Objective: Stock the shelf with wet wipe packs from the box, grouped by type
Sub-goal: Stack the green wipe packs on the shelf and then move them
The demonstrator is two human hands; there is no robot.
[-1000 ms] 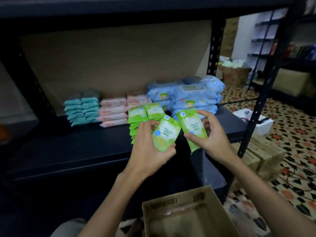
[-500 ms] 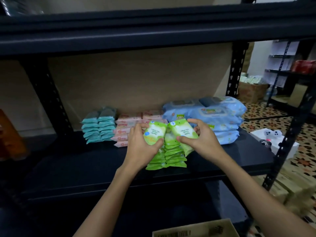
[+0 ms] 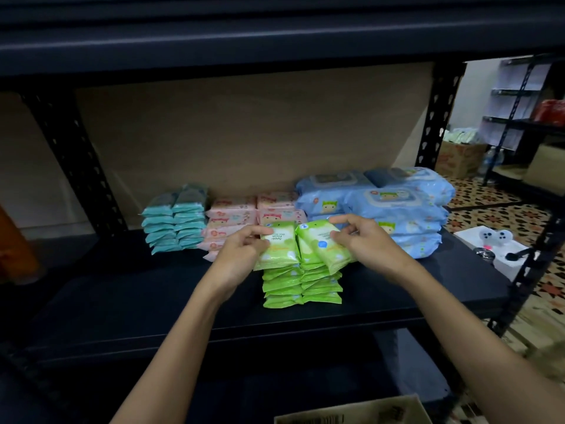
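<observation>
Green packs are the story right now: two of them sit at the top of a double green stack (image 3: 301, 286) near the front of the dark shelf (image 3: 122, 298). The left pack (image 3: 279, 250) lies with its long axis running from the front edge toward the back wall, printed face up, its lettering upside down to the camera, so its top end points away. The right pack (image 3: 324, 249) is skewed, its far end swung toward the left and its near end angling out to the right past the stack's edge.

Left hand (image 3: 241, 255) comes in from below, arm reaching up and forward, fingers curled round the left pack's left edge with the thumb on top. Right hand (image 3: 363, 240) mirrors it from the other side, wrist bent inward, fingertips pinching the right pack at its far right corner and along its side. Both hands are grasping, neither has let go.

Behind the green stack, pink packs (image 3: 232, 218) are piled at the back, teal packs (image 3: 175, 221) just to their left, and big blue packs (image 3: 397, 215) are heaped to the right. A cardboard box (image 3: 351, 413) shows its rim at the bottom edge.
</observation>
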